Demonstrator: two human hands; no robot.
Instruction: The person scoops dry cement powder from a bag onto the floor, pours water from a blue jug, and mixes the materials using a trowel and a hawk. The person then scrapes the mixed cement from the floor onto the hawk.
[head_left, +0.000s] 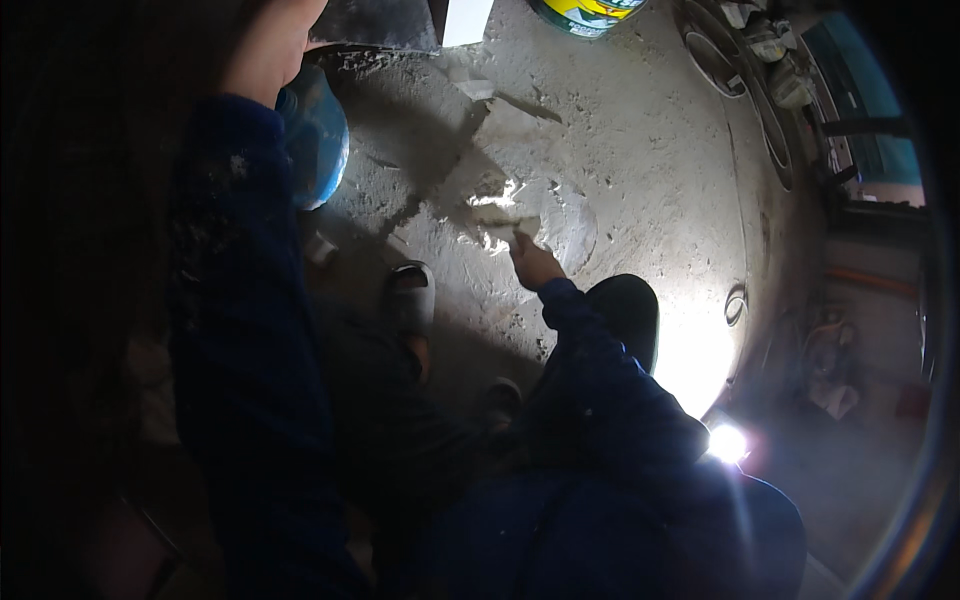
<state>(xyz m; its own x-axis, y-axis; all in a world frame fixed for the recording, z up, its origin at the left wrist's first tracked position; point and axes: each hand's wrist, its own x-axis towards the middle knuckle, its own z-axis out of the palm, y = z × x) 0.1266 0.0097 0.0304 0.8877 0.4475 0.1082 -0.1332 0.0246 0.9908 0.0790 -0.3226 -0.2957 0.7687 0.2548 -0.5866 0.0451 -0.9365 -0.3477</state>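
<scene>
My right hand (533, 263) is closed around the handle of a putty knife (492, 219), its flat blade low over the concrete floor. White, wet-looking material (567, 225) is smeared in a rounded patch about the blade. At the upper left my left hand (277, 48) reaches forward beside a dark flat slab (385, 25). The top edge of the picture cuts off its fingers, so its grip is hidden. Just below that hand stands a rounded blue plastic container (322, 135), partly behind my left sleeve.
A green and yellow bucket (588, 14) and a white block (466, 22) stand at the top. Long hoops or cable loops (712, 62) lie at the far right. A bright lamp (728, 443) shines at lower right. My sandalled foot (411, 290) is on the rough floor.
</scene>
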